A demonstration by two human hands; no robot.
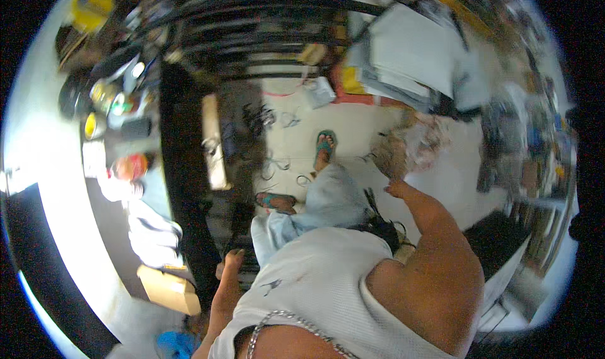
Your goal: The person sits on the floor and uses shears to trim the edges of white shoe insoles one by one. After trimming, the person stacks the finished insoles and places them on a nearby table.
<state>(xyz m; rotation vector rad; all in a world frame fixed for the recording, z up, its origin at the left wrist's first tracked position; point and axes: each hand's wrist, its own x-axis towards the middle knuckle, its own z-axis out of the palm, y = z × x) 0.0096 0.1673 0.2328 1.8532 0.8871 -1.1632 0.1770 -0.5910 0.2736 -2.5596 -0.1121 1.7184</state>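
Observation:
My right hand (396,188) is held out to the right of my knee, its fingers blurred. Just beyond it lies a crumpled bundle of brown and clear plastic (419,146) on the pale floor; whether the hand touches it, I cannot tell. Low on my left side, my left hand (233,257) hangs beside the dark side of a bench (189,233). Its fingers are small and smeared, so any grip is unclear. My feet, in green sandals (325,143), are set apart on the floor.
Bottles, a yellow-rimmed cup (94,126) and a cardboard box (169,290) crowd the left worktop. Loose black cables (274,167) and a wooden plank (215,145) lie ahead. Stacked white sheets (413,47) stand far right, with cluttered shelves (535,151) along the right edge.

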